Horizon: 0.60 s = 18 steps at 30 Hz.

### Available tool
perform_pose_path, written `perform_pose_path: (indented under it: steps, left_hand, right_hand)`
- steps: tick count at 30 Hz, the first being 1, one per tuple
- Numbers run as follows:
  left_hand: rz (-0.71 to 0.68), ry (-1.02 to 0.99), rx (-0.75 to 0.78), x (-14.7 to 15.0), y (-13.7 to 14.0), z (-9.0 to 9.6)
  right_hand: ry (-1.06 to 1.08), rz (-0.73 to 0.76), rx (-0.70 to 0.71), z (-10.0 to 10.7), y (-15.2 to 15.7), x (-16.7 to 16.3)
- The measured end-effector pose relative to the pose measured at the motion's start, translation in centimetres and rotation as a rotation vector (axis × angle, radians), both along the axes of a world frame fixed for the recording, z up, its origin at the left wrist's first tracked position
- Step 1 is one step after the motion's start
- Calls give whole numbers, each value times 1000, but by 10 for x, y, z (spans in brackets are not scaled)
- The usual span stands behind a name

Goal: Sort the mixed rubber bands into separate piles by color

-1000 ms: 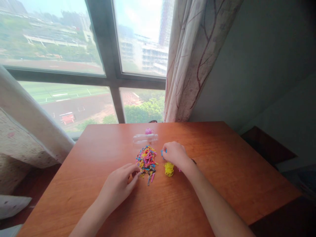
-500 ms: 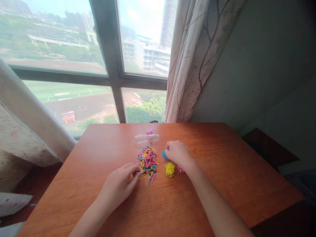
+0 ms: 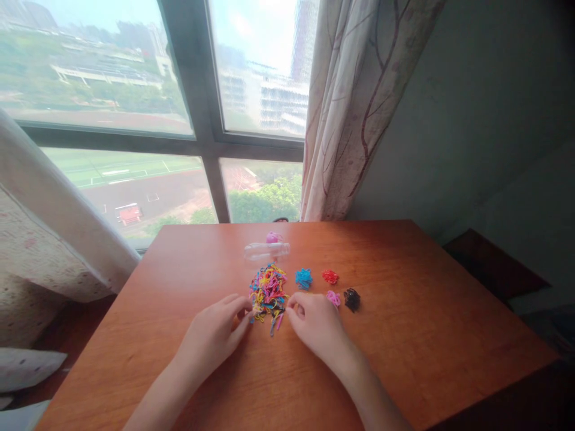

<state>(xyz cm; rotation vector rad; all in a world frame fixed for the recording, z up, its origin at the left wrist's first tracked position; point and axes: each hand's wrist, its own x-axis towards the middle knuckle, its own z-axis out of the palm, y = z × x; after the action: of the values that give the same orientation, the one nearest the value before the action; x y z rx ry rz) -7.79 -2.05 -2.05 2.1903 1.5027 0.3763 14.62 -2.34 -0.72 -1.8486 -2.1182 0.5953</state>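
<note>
1. Mixed heap, one: small looped bands in yellow, pink, blue, red and black, tangled together. We find it mid-table, between the two hands, with a few bands straggling from its near edge.
2. Left hand, bare: set at the left edge of the heap. Thumb and forefinger curve toward each other, their tips near; we cannot tell whether they meet or grip a band.
3. Right hand, bare: at the heap's right edge, thumb and forefinger bent inward. We cannot tell whether the tips are together or clamped on anything.
4. Blue pile: bands of one colour, just right of the heap, beyond the right hand.
5. Red pile: to the right of the blue, apart from it.
6. Pink pile: nearer us than the red, partly hidden by the right hand.
7. Black pile: just right of the pink, outermost of those we see.
8. Clear container: lying behind the heap, with a pinkish-purple object behind it.
9. Table: brown, wood-grained, set before a window.
</note>
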Motion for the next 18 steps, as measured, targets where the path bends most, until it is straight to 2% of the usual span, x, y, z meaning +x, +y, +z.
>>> perform_pose_path:
  steps: [8, 18]
  left_hand:
    - [51, 127, -4, 1, -3, 3]
    - [28, 190, -34, 6, -3, 2]
  right_hand:
    - [163, -15, 77, -32, -42, -10]
    - [144, -23, 136, -44, -54, -11]
